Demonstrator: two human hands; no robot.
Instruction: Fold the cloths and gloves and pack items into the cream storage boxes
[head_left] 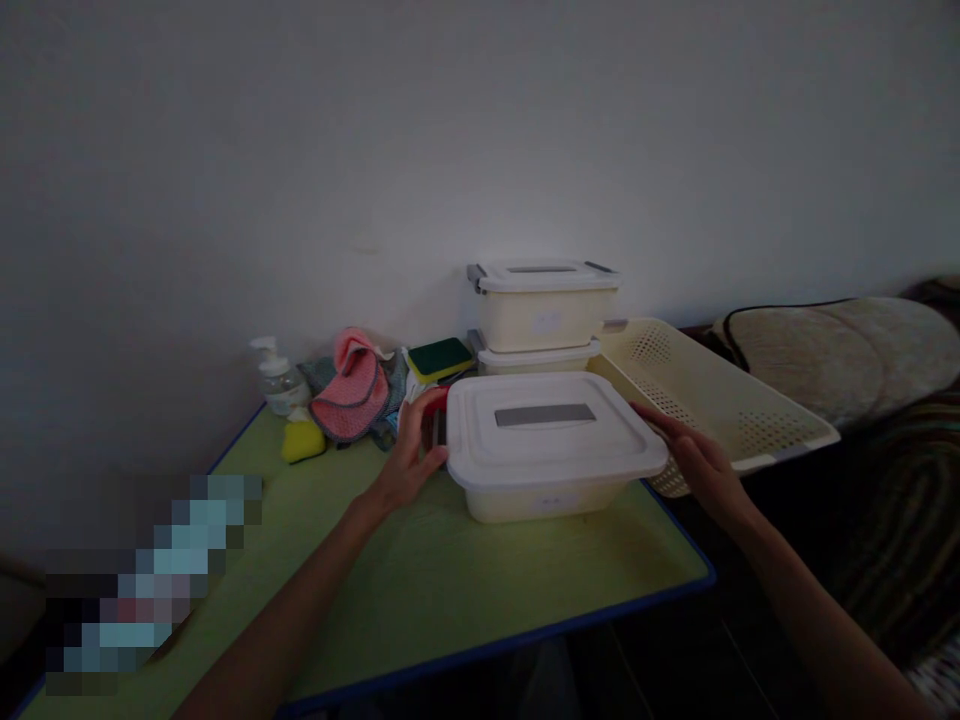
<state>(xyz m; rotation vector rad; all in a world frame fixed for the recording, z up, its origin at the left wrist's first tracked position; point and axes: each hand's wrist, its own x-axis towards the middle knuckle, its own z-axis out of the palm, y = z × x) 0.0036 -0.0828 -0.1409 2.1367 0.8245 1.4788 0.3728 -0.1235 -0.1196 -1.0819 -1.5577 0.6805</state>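
Note:
A cream storage box (525, 503) with a white lid (551, 450) is right in front of me, over the green table. A grey handle strip (545, 414) lies flat in the middle of the lid. My left hand (409, 455) is closed on the box's left end, thumb near the lid's edge, by the dark side latch. At the right end my right hand (701, 470) is closed on the box's side, its fingertips partly hidden behind the lid's rim. Whether the box rests on the table or is slightly raised, I cannot tell.
Two similar boxes (551, 318) are stacked behind. A cream perforated basket (705, 385) stands at the right. Along the left back are a pump bottle (281, 385), a yellow sponge (303, 441), pink cloths (352, 395) and a green-yellow scouring sponge (440, 360). The green table (420, 590) has a blue edge.

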